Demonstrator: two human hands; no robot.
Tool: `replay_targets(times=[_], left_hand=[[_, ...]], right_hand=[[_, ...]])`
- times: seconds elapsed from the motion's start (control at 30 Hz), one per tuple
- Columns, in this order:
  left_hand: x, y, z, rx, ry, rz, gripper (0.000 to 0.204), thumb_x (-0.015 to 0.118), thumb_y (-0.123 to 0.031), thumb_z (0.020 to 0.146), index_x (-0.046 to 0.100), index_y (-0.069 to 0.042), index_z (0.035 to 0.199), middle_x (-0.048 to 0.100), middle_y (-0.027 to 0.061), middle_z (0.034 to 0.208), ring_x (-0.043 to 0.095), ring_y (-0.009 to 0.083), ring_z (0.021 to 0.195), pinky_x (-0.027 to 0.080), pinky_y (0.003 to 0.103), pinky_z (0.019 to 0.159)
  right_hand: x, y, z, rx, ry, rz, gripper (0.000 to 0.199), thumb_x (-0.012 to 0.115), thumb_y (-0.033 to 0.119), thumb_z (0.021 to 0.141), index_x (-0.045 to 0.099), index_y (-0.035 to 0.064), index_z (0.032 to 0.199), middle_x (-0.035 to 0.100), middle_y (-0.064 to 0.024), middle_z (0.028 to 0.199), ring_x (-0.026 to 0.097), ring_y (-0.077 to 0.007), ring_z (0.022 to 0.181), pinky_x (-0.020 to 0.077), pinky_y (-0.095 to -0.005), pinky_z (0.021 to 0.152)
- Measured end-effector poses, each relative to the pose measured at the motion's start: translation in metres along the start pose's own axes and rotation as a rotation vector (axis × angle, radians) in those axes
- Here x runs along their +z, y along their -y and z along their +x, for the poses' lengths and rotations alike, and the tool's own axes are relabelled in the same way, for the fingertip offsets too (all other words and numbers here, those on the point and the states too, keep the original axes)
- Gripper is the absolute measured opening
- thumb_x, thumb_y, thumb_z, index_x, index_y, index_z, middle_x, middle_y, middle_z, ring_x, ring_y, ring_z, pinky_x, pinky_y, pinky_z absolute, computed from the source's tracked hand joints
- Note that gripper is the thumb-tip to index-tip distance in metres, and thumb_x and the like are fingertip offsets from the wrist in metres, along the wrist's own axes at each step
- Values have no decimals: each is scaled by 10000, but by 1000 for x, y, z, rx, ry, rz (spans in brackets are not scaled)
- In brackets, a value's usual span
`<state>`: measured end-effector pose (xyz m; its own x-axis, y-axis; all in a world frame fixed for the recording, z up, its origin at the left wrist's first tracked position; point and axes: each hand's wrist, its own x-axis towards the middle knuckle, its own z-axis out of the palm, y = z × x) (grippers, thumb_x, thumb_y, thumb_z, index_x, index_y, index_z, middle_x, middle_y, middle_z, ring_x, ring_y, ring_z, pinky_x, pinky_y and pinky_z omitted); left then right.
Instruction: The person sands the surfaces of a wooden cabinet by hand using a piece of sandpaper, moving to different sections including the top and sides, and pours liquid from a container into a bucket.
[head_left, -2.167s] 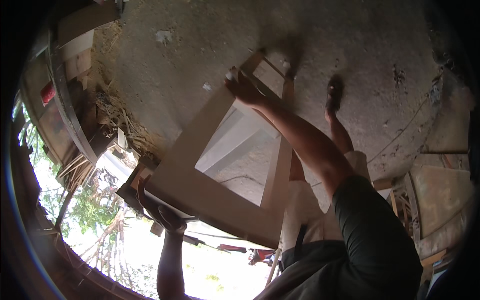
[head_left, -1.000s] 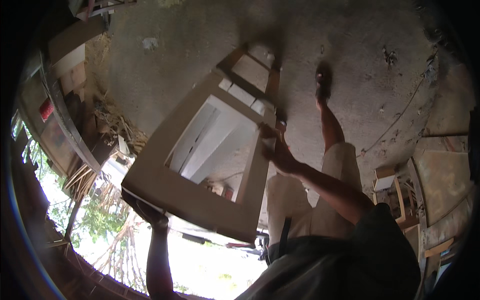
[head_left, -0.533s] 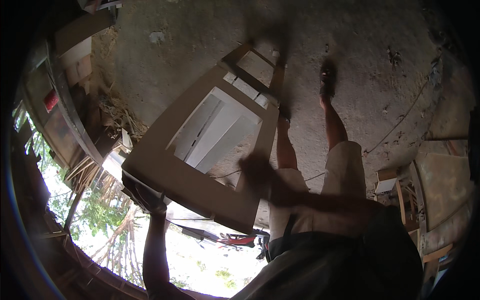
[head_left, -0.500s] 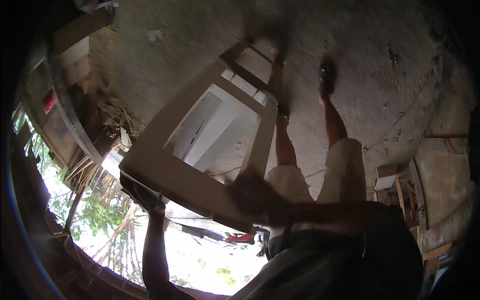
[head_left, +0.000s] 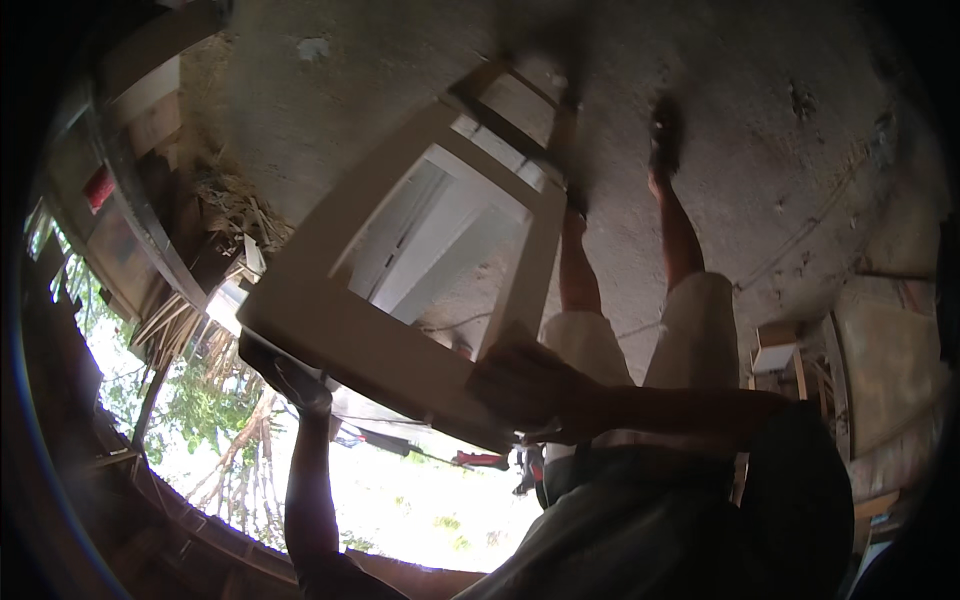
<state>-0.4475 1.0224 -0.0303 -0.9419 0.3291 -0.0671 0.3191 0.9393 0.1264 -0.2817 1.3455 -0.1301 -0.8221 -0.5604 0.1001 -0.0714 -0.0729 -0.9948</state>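
A pale wooden furniture frame (head_left: 290,285) is held tilted before me, its far end reaching down toward the floor. It has a large rectangular opening, with a smaller one past a dark crossbar (head_left: 510,132). A pale flat panel (head_left: 440,265) shows through the large opening. At the near left corner my left hand (head_left: 298,383) supports the frame's edge from the outer side, its fingers partly hidden in shadow. My right hand (head_left: 525,385) is closed over the near right corner, next to my body.
Wood scraps and shavings (head_left: 240,215) lie at the left on the rough floor (head_left: 360,70). Thin wooden strips (head_left: 165,320) are piled by the bright opening. A small wooden piece (head_left: 775,350) and leaning boards (head_left: 890,350) stand at the right. My feet are beside the frame's far end.
The frame's far end sits slightly farther right in view, along with my legs. My right hand, blurred before, now rests sharper on the near right corner. Both hands stay on the frame.
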Motion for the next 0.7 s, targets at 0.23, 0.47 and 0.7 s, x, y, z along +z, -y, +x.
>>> replay_targets(times=[0.23,0.47,0.7], left_hand=[[-13,59,-39,87,138,372,631,322,-415,1084,325,69,1489,369,284,1458,376,430,1355,311,508,1106],[-5,5,-6,19,82,58,617,448,-445,1012,415,43,1387,450,235,1321,466,368,1206,342,483,1039],[-5,-20,27,163,136,10,1166,352,-867,838,261,82,1509,284,316,1553,283,477,1429,229,565,1151]], right_hand=[[-40,13,145,-218,-194,63,998,776,434,798,294,-63,1517,324,-292,1525,286,-427,1444,292,-521,1169],[-25,7,180,-239,-387,83,627,644,222,872,439,-3,1420,495,-222,1334,501,-403,1205,372,-552,1057],[1,33,77,206,161,141,561,568,106,918,439,6,1454,450,-248,1424,436,-375,1332,327,-542,1117]])
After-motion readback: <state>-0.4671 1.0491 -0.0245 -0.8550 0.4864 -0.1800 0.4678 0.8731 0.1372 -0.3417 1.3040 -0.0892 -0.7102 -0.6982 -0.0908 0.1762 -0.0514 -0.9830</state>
